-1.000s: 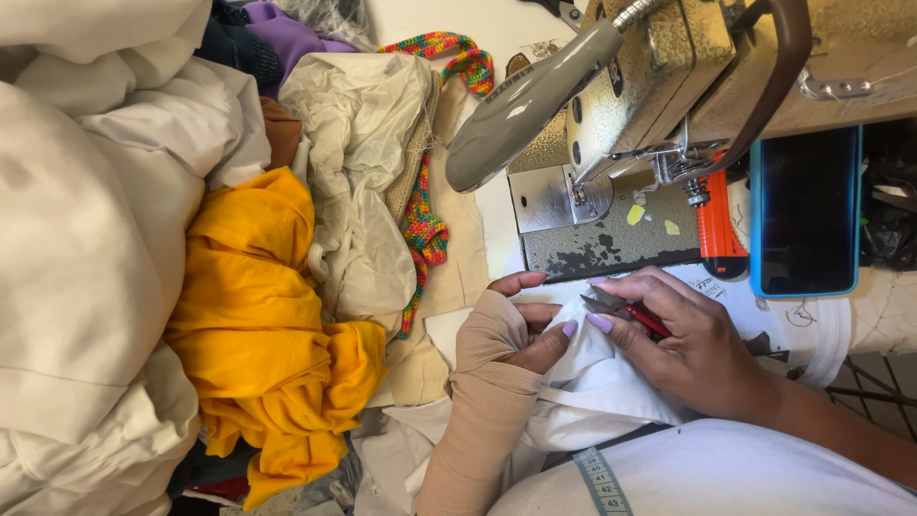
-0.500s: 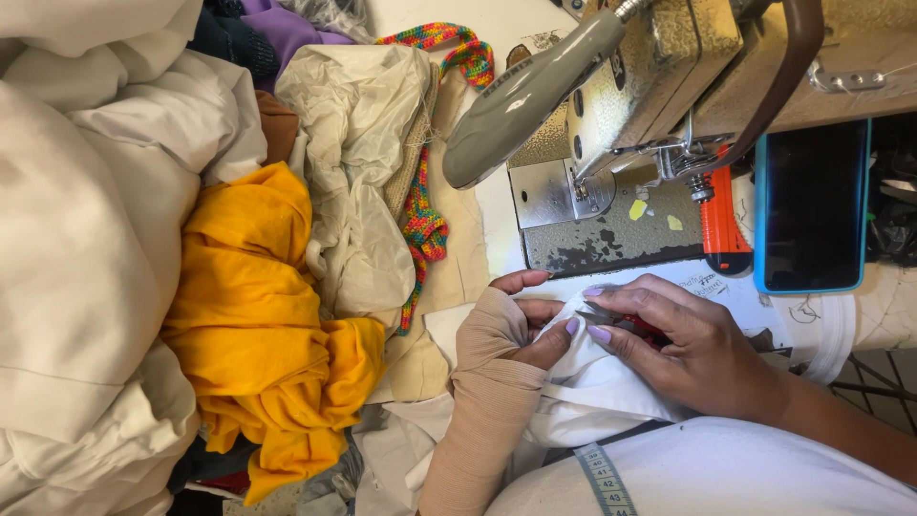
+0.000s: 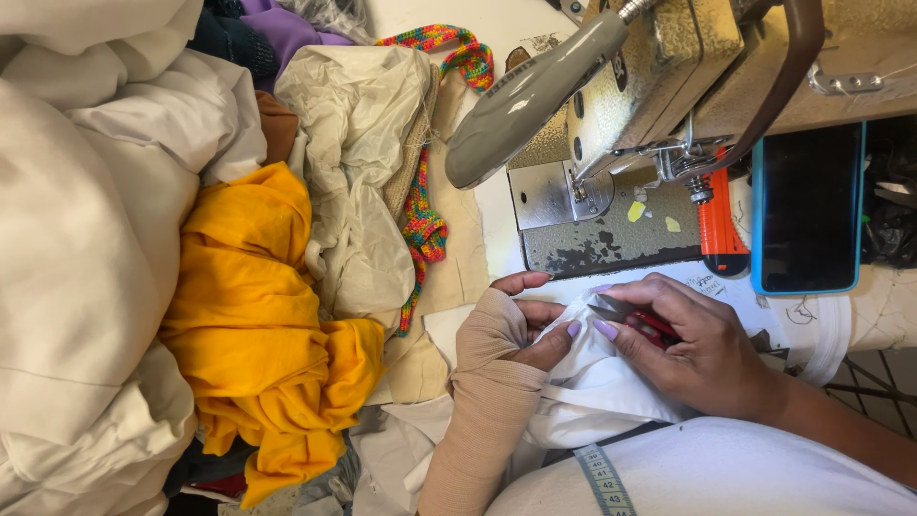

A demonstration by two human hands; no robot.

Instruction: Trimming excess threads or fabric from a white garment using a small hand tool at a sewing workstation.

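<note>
While the left hand (image 3: 506, 334), wrapped in a tan bandage from wrist to knuckles, pinches a fold of white cloth (image 3: 592, 382) between thumb and fingers, the right hand (image 3: 688, 349) closes its grip around a small pair of red-handled snips (image 3: 630, 317), whose grey blades point at the pinched fold. Both hands meet just in front of the sewing machine (image 3: 621, 96), on the white table (image 3: 497, 205), and the white cloth runs down from them toward the person's lap. A measuring tape (image 3: 604, 483) lies over the person's white top at the lower edge. Behind the right hand, a phone in a blue case (image 3: 807, 210) lies dark-screened beside an orange tool (image 3: 718, 229) near the machine's base. To the left, well apart from the hands, a yellow garment (image 3: 258, 325) is heaped between a large pile of cream fabric (image 3: 86, 258) and a crumpled cream cloth (image 3: 358, 162), along which a multicoloured woven strap (image 3: 425, 229) trails.
</note>
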